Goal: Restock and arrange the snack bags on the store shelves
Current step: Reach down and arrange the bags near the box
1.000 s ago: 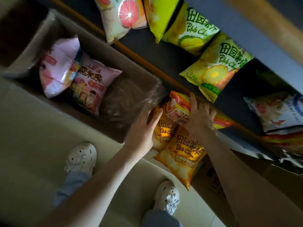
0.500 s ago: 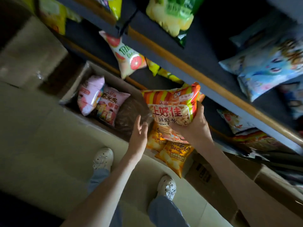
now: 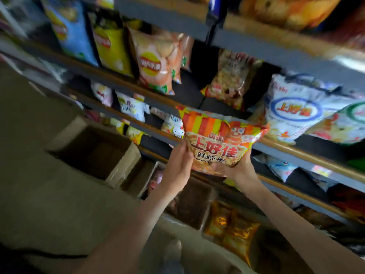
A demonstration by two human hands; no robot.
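An orange-and-yellow striped prawn cracker bag (image 3: 216, 138) is held up in front of the dark shelves (image 3: 308, 155). My left hand (image 3: 178, 165) grips its lower left edge. My right hand (image 3: 235, 168) holds its bottom right corner from below. The bag is upright, level with a shelf that carries a similar crumpled snack bag (image 3: 230, 80) and white-and-blue bags (image 3: 292, 109). Orange chip bags (image 3: 231, 226) lie in a box on the floor below my arms.
Higher shelves hold blue, yellow and pink chip bags (image 3: 156, 62). An open cardboard box (image 3: 98, 153) sits on the floor at the left, another box (image 3: 189, 202) beside it. Lower shelves at the right hold more snack bags (image 3: 284, 167).
The striped bag has been lifted from the floor box up to shelf height. My left hand, free before, now holds the bag's left side. The view has tilted upward.
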